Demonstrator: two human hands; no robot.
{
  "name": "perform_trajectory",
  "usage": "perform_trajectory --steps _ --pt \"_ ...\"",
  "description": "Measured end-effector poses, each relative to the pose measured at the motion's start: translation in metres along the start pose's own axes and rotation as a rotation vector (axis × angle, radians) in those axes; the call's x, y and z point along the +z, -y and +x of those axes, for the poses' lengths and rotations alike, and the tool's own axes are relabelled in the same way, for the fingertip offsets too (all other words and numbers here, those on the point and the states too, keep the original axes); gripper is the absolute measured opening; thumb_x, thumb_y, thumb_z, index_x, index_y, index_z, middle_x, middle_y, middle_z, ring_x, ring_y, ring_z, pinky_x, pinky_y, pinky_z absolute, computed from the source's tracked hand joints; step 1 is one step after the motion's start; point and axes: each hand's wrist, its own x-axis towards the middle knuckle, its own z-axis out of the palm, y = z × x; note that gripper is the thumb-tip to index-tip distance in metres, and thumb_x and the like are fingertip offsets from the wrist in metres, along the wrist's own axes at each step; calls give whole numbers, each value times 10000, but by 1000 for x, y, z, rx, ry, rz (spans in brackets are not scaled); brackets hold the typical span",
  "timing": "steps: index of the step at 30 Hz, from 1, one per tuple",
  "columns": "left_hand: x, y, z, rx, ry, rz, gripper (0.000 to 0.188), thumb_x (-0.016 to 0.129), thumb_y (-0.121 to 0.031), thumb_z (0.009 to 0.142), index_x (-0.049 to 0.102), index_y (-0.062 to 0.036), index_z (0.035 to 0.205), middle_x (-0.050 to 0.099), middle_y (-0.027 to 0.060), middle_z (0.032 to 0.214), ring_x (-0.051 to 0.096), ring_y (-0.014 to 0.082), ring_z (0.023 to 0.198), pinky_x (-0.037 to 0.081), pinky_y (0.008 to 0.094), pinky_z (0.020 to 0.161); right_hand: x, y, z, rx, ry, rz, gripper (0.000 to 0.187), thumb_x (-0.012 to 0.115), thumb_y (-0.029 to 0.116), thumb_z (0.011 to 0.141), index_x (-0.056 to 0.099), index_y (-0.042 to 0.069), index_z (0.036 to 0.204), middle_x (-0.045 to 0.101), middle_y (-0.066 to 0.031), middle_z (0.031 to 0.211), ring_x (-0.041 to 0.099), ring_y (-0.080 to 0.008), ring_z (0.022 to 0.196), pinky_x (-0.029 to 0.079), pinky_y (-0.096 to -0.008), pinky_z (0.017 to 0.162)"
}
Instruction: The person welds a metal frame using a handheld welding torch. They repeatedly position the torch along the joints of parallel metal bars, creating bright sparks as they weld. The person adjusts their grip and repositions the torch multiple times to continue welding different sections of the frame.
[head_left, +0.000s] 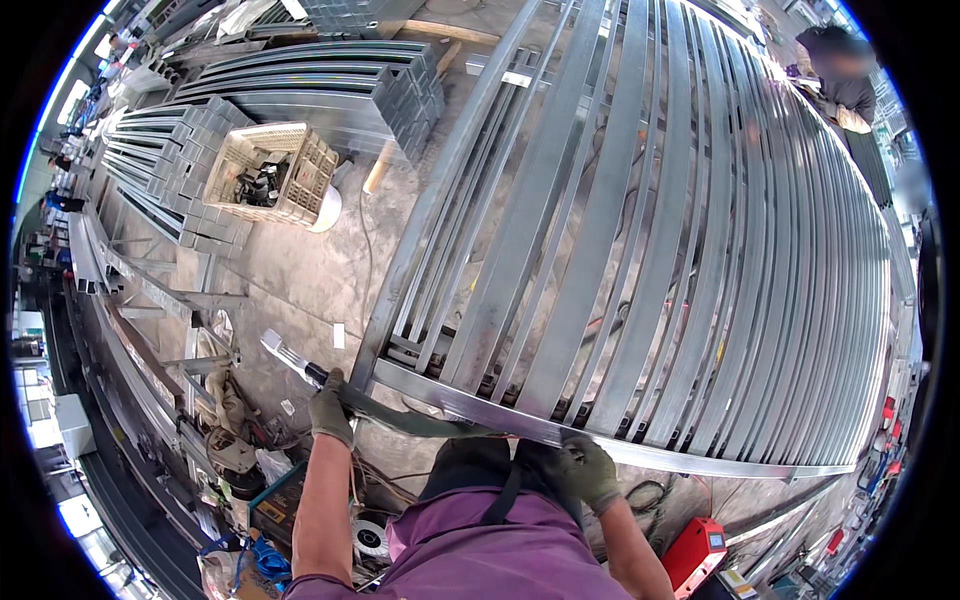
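The grey concrete floor (300,270) is dusty and stained. A big frame of long shiny metal bars (660,250) rests over it. Stacks of metal tubes (330,90) lie at the top left, with a pale plastic crate (272,172) on them. A red box (697,552) sits on the floor near the bottom.

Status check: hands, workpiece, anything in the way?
Left hand gripping tool handle at frame corner. Right hand on steel frame edge. Nothing between them.

one steel frame (640,250), one plastic crate (270,172), two gloved hands (330,410).
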Motion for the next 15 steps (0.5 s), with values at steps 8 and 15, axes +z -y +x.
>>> perform_trajectory --steps 8,15 --pt "-20 -20 80 176 -94 226 233 892 -174 941 675 -136 1019 629 -16 820 604 164 646 496 381 556 -8 -68 11 129 -314 -17 332 799 376 1010 801 45 1029 810 -175 928 797 -308 854 612 -431 780" --pt "-4 -5 85 35 -152 73 204 891 -195 942 727 -106 1026 666 24 802 635 197 635 539 401 568 9 -57 14 127 -514 -103 309 769 362 1030 757 68 936 754 -173 838 745 -369 776 567 -482 701"
